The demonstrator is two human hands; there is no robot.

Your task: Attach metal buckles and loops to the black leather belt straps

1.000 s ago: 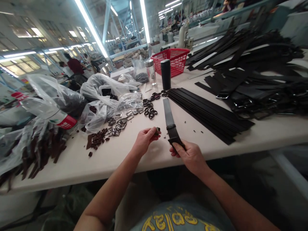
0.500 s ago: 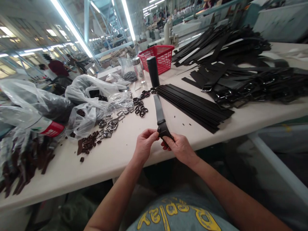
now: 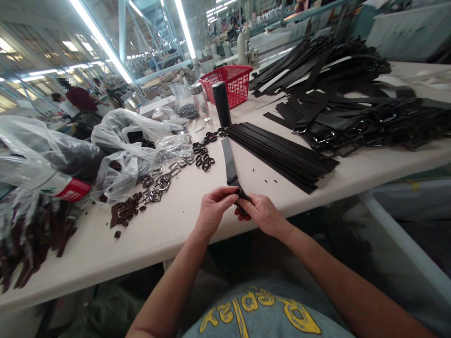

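A black belt strap point(image 3: 229, 159) with a greyish underside lies toward me over the table, its near end raised between both hands. Around it, just beyond my fingers, sits a dark keeper loop point(image 3: 232, 180). My left hand point(image 3: 213, 209) pinches the strap's near end from the left, thumb and forefinger together. From the right, my right hand point(image 3: 263, 212) grips the same end, thumb on top and fingers curled beneath. The fingers hide most of that end, so a buckle there cannot be made out.
Black straps point(image 3: 282, 155) lie stacked right of centre, with a heap of buckled belts point(image 3: 359, 126) beyond. Loose loops point(image 3: 203, 162), metal buckles point(image 3: 160, 185) and small brown pieces point(image 3: 128, 210) spread leftward near plastic bags point(image 3: 123, 136). A black cylinder point(image 3: 221, 104) stands before a red basket point(image 3: 239, 87).
My left thumb and fingers have shifted slightly right, over the strap's end, covering more of it. The strap's near part has tilted a little. My right hand keeps its grip.
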